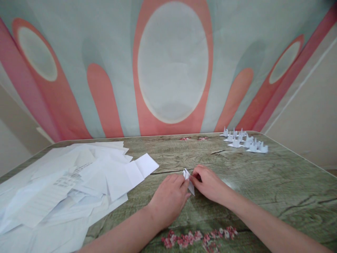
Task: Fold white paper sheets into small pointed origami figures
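A small piece of folded white paper [191, 189] with pointed tips is held just above the wood-patterned table, between both hands. My left hand [170, 196] pinches its left side, thumb and fingers closed on it. From the right, my right hand [207, 182] grips the paper's edge between thumb and forefinger, the other fingers curled. The fingers cover part of the folds. At the far right of the table stand several finished-looking folded paper figures [236, 141] with upright points, much like origami cranes.
A large, loose pile of white paper sheets [60, 182], some printed, spreads over the left side of the wood-grain table [263, 182]. Cut paper pieces [146, 165] lie at its right edge. A patterned backdrop [172, 63] rises behind the table. Pink flower prints [189, 239] mark the near edge.
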The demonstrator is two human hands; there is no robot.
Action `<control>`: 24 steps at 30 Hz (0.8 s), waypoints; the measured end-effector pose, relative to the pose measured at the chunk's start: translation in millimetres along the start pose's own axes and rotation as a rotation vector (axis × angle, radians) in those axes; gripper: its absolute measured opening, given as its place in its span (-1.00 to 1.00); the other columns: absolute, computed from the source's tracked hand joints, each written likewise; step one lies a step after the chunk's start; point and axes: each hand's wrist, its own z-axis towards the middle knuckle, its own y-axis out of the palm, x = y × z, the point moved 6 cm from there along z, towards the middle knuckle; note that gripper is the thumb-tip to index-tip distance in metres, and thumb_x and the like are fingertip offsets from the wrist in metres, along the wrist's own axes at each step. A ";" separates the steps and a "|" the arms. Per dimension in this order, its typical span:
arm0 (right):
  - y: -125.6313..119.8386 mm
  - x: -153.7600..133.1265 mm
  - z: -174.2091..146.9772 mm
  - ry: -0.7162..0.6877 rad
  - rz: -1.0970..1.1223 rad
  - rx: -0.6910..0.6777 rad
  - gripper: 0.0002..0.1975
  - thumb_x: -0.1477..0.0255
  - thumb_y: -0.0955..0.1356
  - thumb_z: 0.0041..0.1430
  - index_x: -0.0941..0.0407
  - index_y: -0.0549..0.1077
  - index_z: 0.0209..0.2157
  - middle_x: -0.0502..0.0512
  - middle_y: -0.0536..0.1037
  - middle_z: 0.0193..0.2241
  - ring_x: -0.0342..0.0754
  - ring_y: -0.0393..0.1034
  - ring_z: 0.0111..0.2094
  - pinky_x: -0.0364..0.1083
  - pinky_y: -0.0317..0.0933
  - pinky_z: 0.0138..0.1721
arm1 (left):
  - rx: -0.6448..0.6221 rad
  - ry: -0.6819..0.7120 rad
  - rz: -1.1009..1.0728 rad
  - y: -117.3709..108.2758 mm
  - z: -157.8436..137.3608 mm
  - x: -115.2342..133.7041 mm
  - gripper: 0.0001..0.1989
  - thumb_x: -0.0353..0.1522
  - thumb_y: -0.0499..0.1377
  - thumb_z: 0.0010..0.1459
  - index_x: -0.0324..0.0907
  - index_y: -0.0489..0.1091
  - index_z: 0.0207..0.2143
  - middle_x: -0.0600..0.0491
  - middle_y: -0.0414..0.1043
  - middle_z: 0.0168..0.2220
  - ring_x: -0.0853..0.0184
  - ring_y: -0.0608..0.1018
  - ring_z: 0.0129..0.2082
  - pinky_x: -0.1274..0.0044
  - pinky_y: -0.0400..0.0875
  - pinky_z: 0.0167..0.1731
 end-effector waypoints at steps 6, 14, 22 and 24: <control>1.8 0.3 -0.5 0.007 -0.016 -0.004 -0.81 0.46 0.25 0.11 0.12 0.27 -0.57 0.04 0.36 -0.52 -0.08 0.27 -0.44 -0.12 0.10 -0.38 | -0.009 0.009 0.038 2.3 -0.4 1.5 -0.64 -0.31 0.09 0.14 -0.23 0.24 -0.02 -0.06 0.33 -0.20 0.18 0.38 -0.17 0.36 0.30 -0.14; 4.0 3.2 -1.3 0.036 -0.019 -0.001 -0.84 0.44 0.26 0.11 0.12 0.25 -0.54 0.03 0.33 -0.47 -0.10 0.25 -0.43 -0.14 0.08 -0.38 | -0.014 0.001 0.078 2.4 -0.3 3.1 -0.64 -0.31 0.09 0.15 -0.24 0.24 -0.01 -0.04 0.32 -0.21 0.18 0.36 -0.17 0.36 0.29 -0.14; 4.0 6.5 -0.5 0.033 0.020 0.007 -0.85 0.45 0.28 0.08 0.11 0.26 -0.54 0.01 0.31 -0.47 -0.11 0.24 -0.43 -0.14 0.08 -0.38 | -0.009 0.011 0.107 1.3 0.5 4.1 -0.65 -0.30 0.08 0.16 -0.24 0.26 -0.02 -0.05 0.32 -0.21 0.19 0.36 -0.18 0.35 0.28 -0.14; 4.2 7.5 -0.4 0.030 0.037 0.014 -0.86 0.45 0.29 0.08 0.11 0.26 -0.53 0.01 0.31 -0.46 -0.11 0.24 -0.43 -0.15 0.08 -0.38 | -0.011 0.011 0.109 1.3 1.1 4.2 -0.65 -0.31 0.08 0.16 -0.24 0.26 -0.02 -0.04 0.33 -0.22 0.19 0.36 -0.18 0.35 0.28 -0.14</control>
